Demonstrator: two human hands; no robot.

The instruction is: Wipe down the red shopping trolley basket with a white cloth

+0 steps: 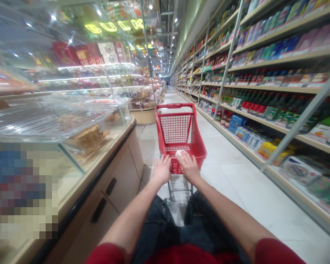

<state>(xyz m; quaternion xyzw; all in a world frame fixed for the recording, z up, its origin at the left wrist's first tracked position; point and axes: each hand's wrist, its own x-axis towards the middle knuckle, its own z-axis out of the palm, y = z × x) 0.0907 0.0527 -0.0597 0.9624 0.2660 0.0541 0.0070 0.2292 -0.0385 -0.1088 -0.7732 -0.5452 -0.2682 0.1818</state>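
Note:
A red plastic shopping cart (176,126) stands in the aisle straight ahead, its basket and grid panel showing. My left hand (162,169) rests at the near left of its rim, fingers stretched forward and apart. At the near right is my right hand (189,168), with its fingers extended over the basket edge. A small crumpled white wad (179,153), like a tissue, is at the right hand's fingertips and seems held there; the thumb's grip on it is hidden. The cart's metal lower frame (181,190) shows below my hands.
Tall shelves (264,88) of bottles, cans and packs line the right side. On the left runs a wooden counter (121,176) with clear covers over food. Beyond it stand lit display shelves (88,79) beneath a yellow BULK sign (114,25). A pale tiled floor (217,146) stretches ahead.

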